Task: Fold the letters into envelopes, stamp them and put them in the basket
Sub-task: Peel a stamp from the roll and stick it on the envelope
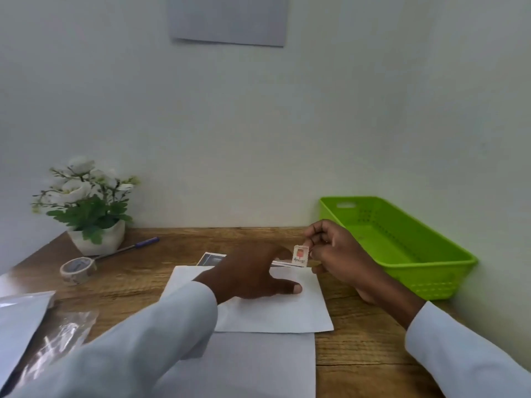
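Small home-office or desk nook: wood-grain desk top (359,334) pushed against a plain pale wall (258,124), grey sheet pinned on wall (228,20), white-flowered plant in white pot (86,208), blue ballpoint pen (132,246), roll of patterned tape (77,270), lime-green perforated plastic basket (402,242), white paper sheets (273,311)

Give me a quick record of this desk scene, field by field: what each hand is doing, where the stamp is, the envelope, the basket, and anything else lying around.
left hand: rests flat on the white envelope
right hand: pinches the stamp above the envelope's far right corner
stamp: not yet stuck down
green basket: at right, no envelope in it
other items: tape roll, pen, potted flowers at left
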